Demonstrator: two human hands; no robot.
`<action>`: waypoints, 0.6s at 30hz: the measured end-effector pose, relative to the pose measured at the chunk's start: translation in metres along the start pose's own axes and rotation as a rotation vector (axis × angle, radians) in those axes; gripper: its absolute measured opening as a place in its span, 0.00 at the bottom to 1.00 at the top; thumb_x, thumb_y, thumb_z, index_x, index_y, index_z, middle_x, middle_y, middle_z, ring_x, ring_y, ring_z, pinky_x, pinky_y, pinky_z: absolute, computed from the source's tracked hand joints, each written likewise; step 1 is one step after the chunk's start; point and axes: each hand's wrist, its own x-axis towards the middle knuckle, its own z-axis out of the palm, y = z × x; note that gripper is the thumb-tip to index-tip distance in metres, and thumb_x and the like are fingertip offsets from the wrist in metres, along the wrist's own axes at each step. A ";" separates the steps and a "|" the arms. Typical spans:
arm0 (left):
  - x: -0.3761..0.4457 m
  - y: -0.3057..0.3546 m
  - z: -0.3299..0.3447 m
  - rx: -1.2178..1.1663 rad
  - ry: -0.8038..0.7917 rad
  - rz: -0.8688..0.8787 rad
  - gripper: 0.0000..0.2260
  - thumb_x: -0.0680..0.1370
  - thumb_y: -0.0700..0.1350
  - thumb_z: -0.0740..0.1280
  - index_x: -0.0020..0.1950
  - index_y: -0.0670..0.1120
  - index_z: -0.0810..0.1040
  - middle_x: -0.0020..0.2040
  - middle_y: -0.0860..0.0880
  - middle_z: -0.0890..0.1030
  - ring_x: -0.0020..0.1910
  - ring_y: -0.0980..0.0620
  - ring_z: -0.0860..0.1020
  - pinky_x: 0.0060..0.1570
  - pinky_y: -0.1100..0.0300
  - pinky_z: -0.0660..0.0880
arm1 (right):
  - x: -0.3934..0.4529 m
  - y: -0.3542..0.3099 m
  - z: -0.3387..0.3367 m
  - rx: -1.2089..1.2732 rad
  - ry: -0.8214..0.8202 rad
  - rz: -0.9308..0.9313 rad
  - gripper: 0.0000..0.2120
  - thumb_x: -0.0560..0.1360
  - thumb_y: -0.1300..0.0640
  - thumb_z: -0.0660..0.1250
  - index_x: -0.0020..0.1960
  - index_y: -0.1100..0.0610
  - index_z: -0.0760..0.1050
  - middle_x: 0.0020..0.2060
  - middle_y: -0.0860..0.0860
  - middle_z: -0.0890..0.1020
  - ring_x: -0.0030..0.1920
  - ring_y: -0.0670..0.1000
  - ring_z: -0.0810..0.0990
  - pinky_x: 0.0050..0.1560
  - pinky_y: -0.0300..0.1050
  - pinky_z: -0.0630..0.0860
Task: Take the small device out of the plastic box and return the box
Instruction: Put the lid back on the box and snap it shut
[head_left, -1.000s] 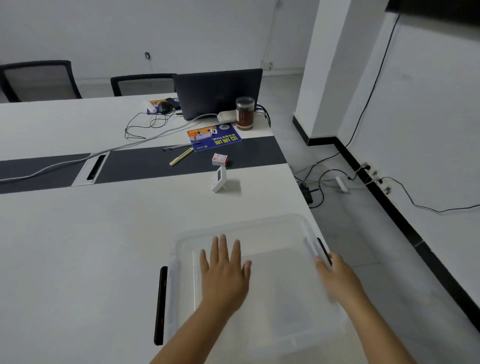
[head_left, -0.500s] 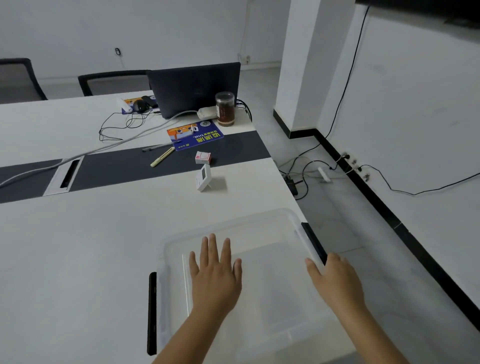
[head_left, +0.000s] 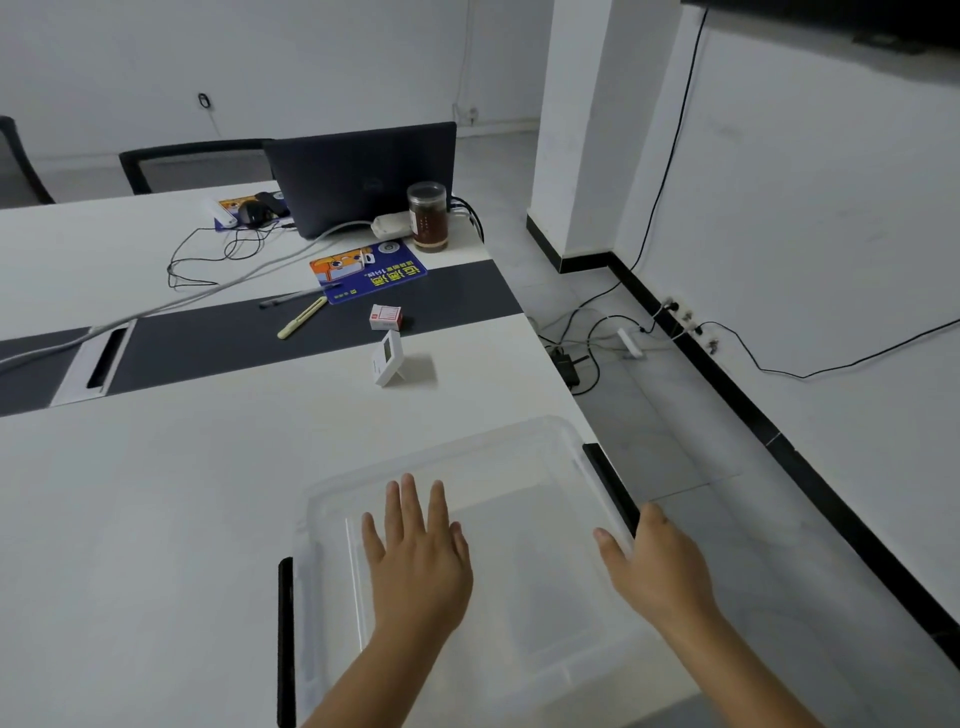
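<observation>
Left hand (head_left: 418, 561) lies flat, fingers spread, on the clear plastic box (head_left: 524, 457); right hand (head_left: 657, 566) rests open-fingered on its black-latched edge.

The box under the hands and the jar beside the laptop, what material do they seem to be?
The box: probably clear, slightly frosted plastic, since the table shows through its lid. The jar: transparent glass or plastic, which one I cannot tell; its dark brown contents show through.

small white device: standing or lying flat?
Standing. The small white device sits upright on the table, propped on its fold-out stand, beyond the plastic box.
</observation>
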 end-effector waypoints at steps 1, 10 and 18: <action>0.000 0.000 0.000 -0.006 0.012 0.005 0.34 0.67 0.54 0.28 0.73 0.49 0.43 0.76 0.44 0.42 0.74 0.48 0.38 0.72 0.46 0.37 | -0.001 0.000 0.000 -0.014 0.002 -0.020 0.19 0.75 0.48 0.57 0.54 0.65 0.66 0.50 0.60 0.79 0.51 0.59 0.78 0.40 0.45 0.66; -0.002 -0.001 -0.001 -0.062 0.041 0.018 0.40 0.61 0.56 0.27 0.73 0.49 0.45 0.76 0.45 0.44 0.68 0.55 0.33 0.72 0.47 0.37 | -0.010 -0.004 0.001 -0.028 0.027 -0.067 0.21 0.75 0.48 0.58 0.57 0.65 0.66 0.49 0.60 0.80 0.49 0.59 0.79 0.40 0.45 0.69; -0.013 -0.014 -0.011 -0.031 0.073 0.062 0.29 0.71 0.56 0.47 0.67 0.45 0.65 0.72 0.41 0.65 0.72 0.43 0.61 0.69 0.45 0.60 | -0.008 -0.018 0.004 -0.007 0.136 -0.158 0.22 0.65 0.48 0.61 0.48 0.65 0.74 0.38 0.60 0.84 0.39 0.61 0.83 0.35 0.51 0.81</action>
